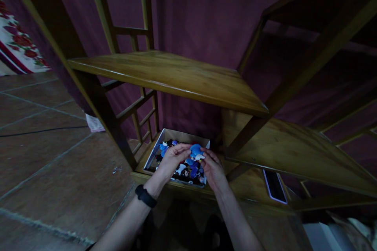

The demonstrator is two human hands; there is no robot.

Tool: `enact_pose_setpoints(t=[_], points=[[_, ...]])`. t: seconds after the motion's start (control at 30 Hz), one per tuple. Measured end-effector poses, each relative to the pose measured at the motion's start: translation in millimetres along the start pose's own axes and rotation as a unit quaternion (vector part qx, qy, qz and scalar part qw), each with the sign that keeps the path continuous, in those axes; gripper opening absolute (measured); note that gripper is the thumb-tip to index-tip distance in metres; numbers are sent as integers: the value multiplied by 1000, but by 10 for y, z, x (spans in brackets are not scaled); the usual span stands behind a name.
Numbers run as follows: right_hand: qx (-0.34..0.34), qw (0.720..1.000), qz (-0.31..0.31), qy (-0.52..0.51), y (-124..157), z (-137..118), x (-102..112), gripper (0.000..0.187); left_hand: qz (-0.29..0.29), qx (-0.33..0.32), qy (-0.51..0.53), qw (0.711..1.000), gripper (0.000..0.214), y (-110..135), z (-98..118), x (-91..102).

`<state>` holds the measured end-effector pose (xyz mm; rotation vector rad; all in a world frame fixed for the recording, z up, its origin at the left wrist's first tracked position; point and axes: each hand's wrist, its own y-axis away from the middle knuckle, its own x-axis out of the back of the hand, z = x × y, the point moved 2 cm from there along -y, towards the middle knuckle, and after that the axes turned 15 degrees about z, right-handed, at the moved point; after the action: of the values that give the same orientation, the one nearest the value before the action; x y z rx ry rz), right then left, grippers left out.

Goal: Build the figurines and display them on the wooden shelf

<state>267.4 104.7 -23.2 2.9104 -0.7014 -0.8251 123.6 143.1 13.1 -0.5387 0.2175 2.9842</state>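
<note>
Between my fingertips is a small blue-and-white toy figure [196, 151], held above an open cardboard box. My left hand [176, 156] pinches its left side, and a dark band circles that wrist. On the other side, my right hand [212, 164] grips the figure's right edge with bent fingers. The shallow white-edged box [153, 152] sits on the bottom shelf below both hands. Several small figures [184, 170] in blue, black, white and red lie jumbled in it. Fine details of the figures are too dim to make out.
A wooden shelf board [165, 71] juts out above the box, with slanted posts [97, 98] at the left. A phone [275, 186] lies on the low shelf to the right. The tiled floor [73, 180] spreads left, crossed by a black cable [47, 130].
</note>
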Motion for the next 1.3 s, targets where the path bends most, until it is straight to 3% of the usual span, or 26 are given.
enact_pose_setpoints(t=[0.47, 0.63, 0.8, 1.3], points=[[33, 998, -2, 53, 61, -39, -26, 20, 48, 12, 3, 999, 24, -32, -105, -4], [5, 997, 41, 61, 38, 48, -12, 25, 49, 90, 67, 992, 25, -31, -268, 1], [-44, 996, 52, 60, 53, 105, -15, 26, 62, 158, 57, 984, 24, -48, -412, 59], [-30, 995, 83, 53, 91, 129, 74, 31, 33, 229, 82, 970, 23, 45, -462, 76]])
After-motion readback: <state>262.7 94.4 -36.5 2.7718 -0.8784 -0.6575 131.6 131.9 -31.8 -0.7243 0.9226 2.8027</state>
